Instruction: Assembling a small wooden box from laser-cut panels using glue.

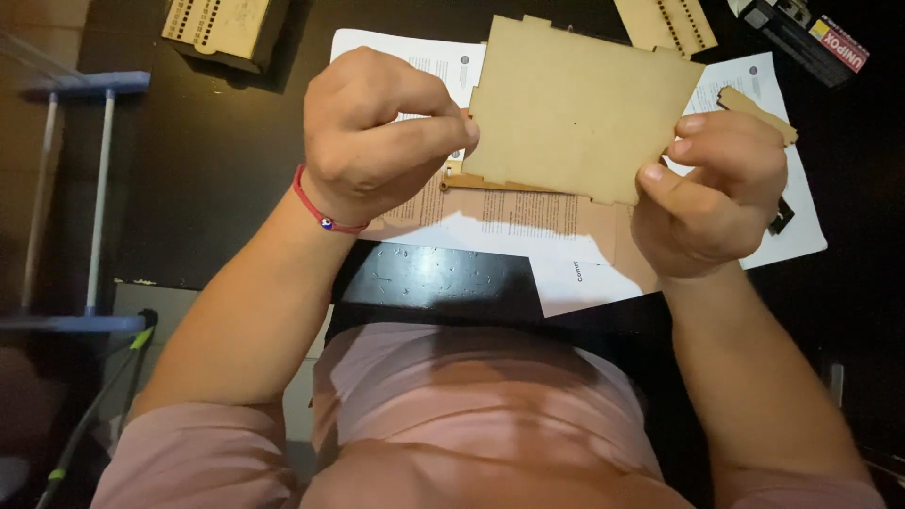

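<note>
Thin wooden panel (pixel 575 108) held flat between both hands above the black table (pixel 217 160).
Left hand (pixel 372 132) pinches its left edge, right hand (pixel 716 188) its right corner; long axis runs hand to hand.

The notched panel (pixel 575 108) is plain pale tan, unmarked but for one tiny dark speck, with browner scorched edges. The sheets of paper (pixel 754 94) beneath are white with fine black lines of print. The surface (pixel 217 170) is black and glossy. The wrist cord (pixel 319 212) is red with a small blue-and-white bead. The slotted boards (pixel 222 28) are light beige with rows of dark slots. The shirt (pixel 471 405) is dusty pink.
</note>
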